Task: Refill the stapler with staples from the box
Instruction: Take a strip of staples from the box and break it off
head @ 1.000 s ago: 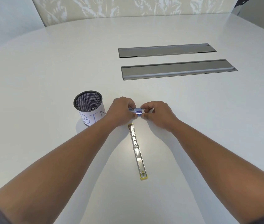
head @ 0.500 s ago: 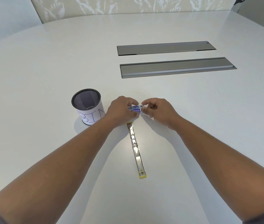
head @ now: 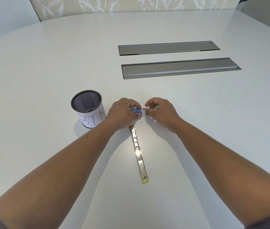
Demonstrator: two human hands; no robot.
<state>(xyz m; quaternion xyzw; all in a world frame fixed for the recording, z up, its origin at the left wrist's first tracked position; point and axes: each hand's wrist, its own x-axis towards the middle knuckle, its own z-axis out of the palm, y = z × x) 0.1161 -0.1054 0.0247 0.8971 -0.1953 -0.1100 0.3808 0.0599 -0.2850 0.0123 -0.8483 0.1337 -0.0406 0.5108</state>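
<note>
Working over a white table (head: 48,71); mesh bin (head: 88,109) left of the hands. Stapler (head: 138,151) lies opened flat, near side of the hands, glinting metal: stiff, slick, best held by its long edges. Left hand (head: 122,113) closed around the small box (head: 137,111), light card, crushable. Right hand (head: 161,111) pinches at the box's open end; whether staples are gripped, cannot tell. Strips likely brittle: lift by the sides.

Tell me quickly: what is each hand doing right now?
Left hand: closed on the staple box.
Right hand: fingertips pinched at the box's open end; contents cannot be told.
</note>
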